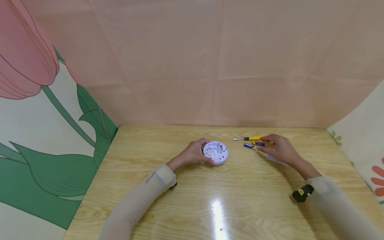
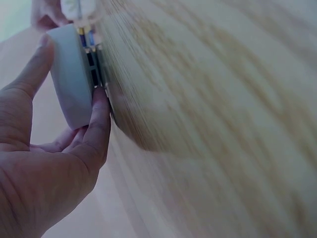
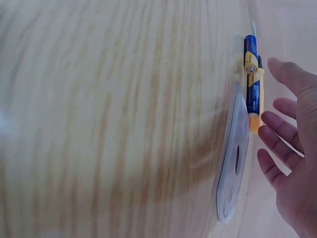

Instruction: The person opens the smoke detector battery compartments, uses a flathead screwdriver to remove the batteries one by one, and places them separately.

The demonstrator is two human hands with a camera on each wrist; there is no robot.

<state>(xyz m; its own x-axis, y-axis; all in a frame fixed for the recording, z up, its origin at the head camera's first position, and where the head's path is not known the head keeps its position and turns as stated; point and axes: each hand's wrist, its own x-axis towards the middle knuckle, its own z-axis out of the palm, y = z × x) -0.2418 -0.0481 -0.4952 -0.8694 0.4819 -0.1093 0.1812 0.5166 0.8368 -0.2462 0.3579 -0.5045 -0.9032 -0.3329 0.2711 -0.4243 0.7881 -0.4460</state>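
My left hand (image 1: 193, 152) grips a round white battery-powered device (image 1: 220, 156) by its left edge, thumb on the near side. The device's back faces up, with a rectangular battery compartment (image 1: 215, 146) uncovered in it. In the left wrist view its smooth white side (image 2: 72, 82) shows between thumb and fingers, close over the table. My right hand (image 1: 280, 148) hovers at two blue-and-yellow batteries (image 1: 249, 146), fingers spread and loosely bent, holding nothing. The right wrist view shows a gap between those fingers (image 3: 283, 130) and the batteries (image 3: 253, 94).
A yellow-handled screwdriver (image 1: 254, 138) lies just behind the batteries, its metal tip pointing left. Under my right hand lies a flat white slotted cover (image 3: 233, 163). The wooden table (image 1: 186, 206) ends at a draped back wall (image 1: 192, 83).
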